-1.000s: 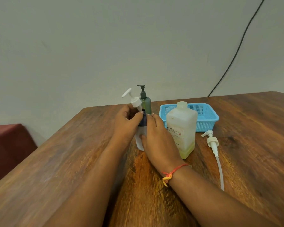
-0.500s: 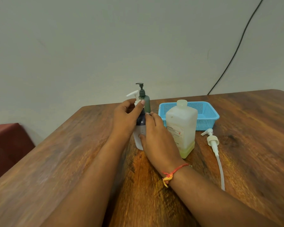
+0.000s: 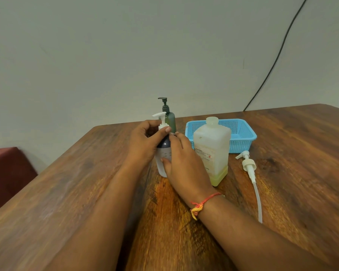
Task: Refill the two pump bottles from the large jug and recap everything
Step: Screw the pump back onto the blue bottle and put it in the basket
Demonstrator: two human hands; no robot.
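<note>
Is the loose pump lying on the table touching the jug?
Apart. Head view shows bare table between the loose pump and the jug.

Bare forearms (image 3: 110, 202), red-yellow thread bracelet (image 3: 201, 204), right wrist

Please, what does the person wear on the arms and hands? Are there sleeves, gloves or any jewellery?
There are no sleeves and no gloves: both forearms are bare as far as the picture's edge. The left hand and its wrist carry nothing. At the wrist of the right hand sits a thin red-orange thread, tied in a yellow-and-orange knot with loose ends. No ring or watch shows.
</note>
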